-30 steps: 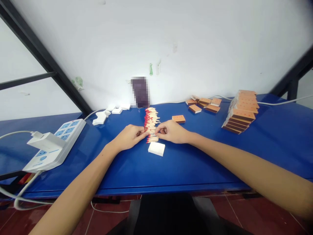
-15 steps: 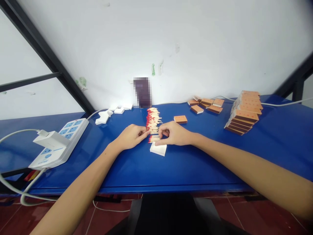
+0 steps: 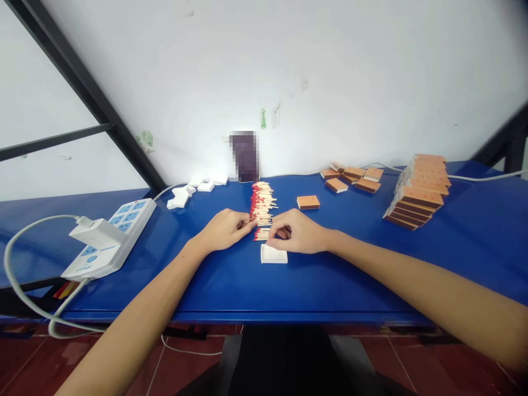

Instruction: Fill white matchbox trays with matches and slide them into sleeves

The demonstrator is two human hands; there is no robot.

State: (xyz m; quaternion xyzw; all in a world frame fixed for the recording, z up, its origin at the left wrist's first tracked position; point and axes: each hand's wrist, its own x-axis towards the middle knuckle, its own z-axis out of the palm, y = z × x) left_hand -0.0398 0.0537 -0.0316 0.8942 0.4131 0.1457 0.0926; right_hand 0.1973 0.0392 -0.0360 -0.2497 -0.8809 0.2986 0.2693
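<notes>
A long pile of matches (image 3: 263, 203) lies on the blue table with its red heads to the left. A smaller group of matches (image 3: 261, 235) sits apart at its near end. My left hand (image 3: 226, 228) is closed, thumb and index fingertips at the match heads of the pile's near end. On the other side, my right hand (image 3: 297, 232) is curled, with its fingertips against the stick ends of the small group. What is pinched in either hand is hidden. Just in front of the right thumb lies a white matchbox tray (image 3: 274, 254), its hollow side up.
One orange matchbox (image 3: 308, 202) lies beyond my right hand. Further back are several loose matchboxes (image 3: 355, 177) and a tall stack of matchboxes (image 3: 418, 192). White trays (image 3: 179, 197) lie at back left, near a power strip (image 3: 111, 242). A blurred-out dark object (image 3: 245, 157) leans on the wall.
The white tray has turned straighter and lies slightly further right. My right thumb has come off it, and the right fingers are now at the small group. My left hand has hardly moved.
</notes>
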